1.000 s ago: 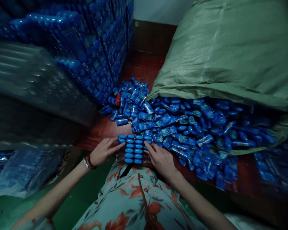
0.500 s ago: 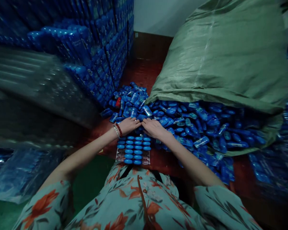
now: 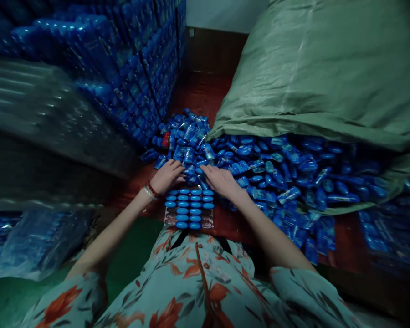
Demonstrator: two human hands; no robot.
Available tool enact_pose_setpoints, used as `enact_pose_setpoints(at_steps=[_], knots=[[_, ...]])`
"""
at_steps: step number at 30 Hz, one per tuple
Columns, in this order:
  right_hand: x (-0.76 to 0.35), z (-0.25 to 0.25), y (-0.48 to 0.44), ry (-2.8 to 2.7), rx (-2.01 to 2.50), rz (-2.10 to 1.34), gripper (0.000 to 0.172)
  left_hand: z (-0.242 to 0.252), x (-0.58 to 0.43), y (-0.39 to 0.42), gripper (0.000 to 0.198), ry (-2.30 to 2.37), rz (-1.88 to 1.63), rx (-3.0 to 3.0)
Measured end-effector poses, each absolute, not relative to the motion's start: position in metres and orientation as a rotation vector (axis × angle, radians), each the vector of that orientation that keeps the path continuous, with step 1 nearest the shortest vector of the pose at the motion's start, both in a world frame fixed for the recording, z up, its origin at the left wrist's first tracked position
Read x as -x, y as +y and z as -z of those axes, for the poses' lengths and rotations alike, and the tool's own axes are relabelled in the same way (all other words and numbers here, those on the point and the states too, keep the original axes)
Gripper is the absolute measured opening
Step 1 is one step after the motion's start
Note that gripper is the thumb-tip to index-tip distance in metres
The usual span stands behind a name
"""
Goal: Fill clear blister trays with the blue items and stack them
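Note:
A clear moulded tray (image 3: 207, 221) lies at the table's front edge, close to my body. Rows of glossy blue oval containers (image 3: 183, 211) fill much of it, and bare patterned cells show at its lower left and right. My left hand (image 3: 168, 176), with bracelets at the wrist, is over the tray's far left corner. Its fingers are curled together, and what they hold is hidden. Across from it, my right hand (image 3: 220, 179) is closed at the edge of the loose pile (image 3: 188, 154), a small blue container (image 3: 198, 170) at its fingertips.
A large green woven sack (image 3: 304, 77) spills more blue containers (image 3: 294, 159) on the right. Tall stacks of filled blue packs (image 3: 123, 59) rise at the left, beside stacked clear trays (image 3: 30, 95). One red piece (image 3: 166, 139) lies in the pile.
My hands were together at the pile's near edge; now they are apart. The left has drawn back leftward toward the tray, while the right has stayed near the pile. The view has shifted slightly.

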State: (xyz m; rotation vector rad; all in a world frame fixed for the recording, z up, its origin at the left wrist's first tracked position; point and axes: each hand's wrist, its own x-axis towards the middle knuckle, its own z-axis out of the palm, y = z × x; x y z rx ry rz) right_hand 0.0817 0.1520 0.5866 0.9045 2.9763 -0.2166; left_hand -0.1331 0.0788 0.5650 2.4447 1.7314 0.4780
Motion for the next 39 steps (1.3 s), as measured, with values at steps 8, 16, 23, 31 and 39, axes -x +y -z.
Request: enact_pose_setpoints(at_steps=[8,16,23,31,39], knots=[[-0.161,-0.589,0.103,2.929,-1.677,1.684,0.038,-0.555,0.139,-0.066,0.050,2.159,-1.271,-1.341],[-0.173,-0.542,0.027,3.180,-1.560,1.447,0.021,-0.511,0.087,-0.097,0.023,2.157,-1.547,-1.369],[-0.167,-0.531,0.047,3.523,-0.798,0.618,0.028,-0.508,0.096,-0.078,0.025,2.005,-1.461,-1.850],[-0.153,-0.564,0.060,3.305,-0.584,0.296,0.022,-0.503,0.109,-0.078,0.038,1.757,-1.156,-2.217],[-0.136,-0.574,0.048,3.205,-0.632,0.049,0.018,-0.530,0.132,-0.060,0.036,1.614,-0.827,-2.535]])
